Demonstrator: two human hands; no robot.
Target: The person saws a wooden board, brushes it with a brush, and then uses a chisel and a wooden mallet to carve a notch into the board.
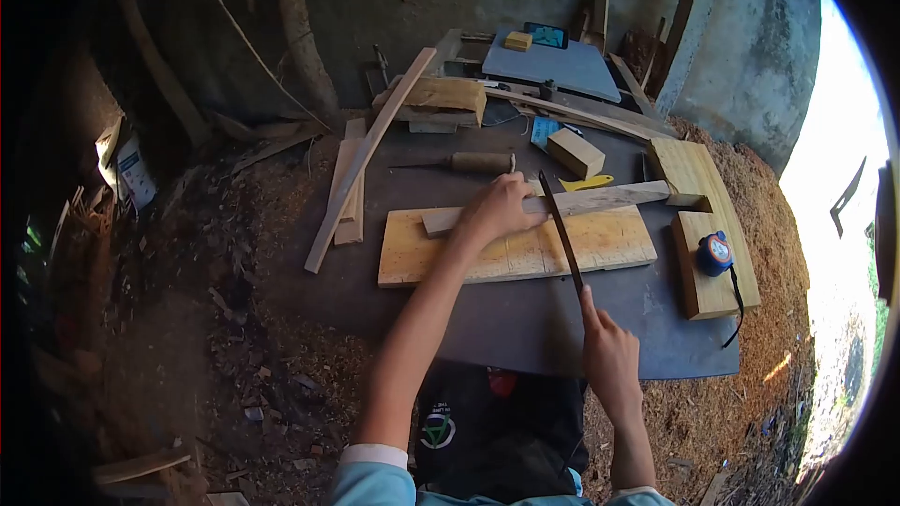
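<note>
"Pale wood takes the middle of our view. What are we looking at?"

"We see a narrow strip (609, 198) lying lengthways on a broader yellowish board (436, 248), its right end reaching past the board's edge."

"And the hands?"

"We count 2, well apart. The left hand (506, 206) is clamped over the strip, holding it against the board. The right hand (612, 356) is closed on the near end of a long, dark saw (568, 244), index finger stretched along the tool."

"Is the blade in the timber?"

"It crosses the strip just right of the left hand. From our angle we cannot say whether it has bitten in, and any teeth are too fine to make out."

"What surrounds them on the dark tabletop (647, 319)?"

"Behind the strip we find a wooden-handled tool (480, 162), its thin blade pointing left, with a squared block (575, 153) and a yellow tool (588, 183) to its right. At left, a long batten (370, 164) slants across 2 shorter pieces (347, 159). At right, a blue tape measure (714, 251) rests on a thick wooden block (703, 295), black strap trailing. Beyond, a grey panel (553, 67) bears a lit screen (547, 35) and a small wooden piece (517, 40)."
</note>
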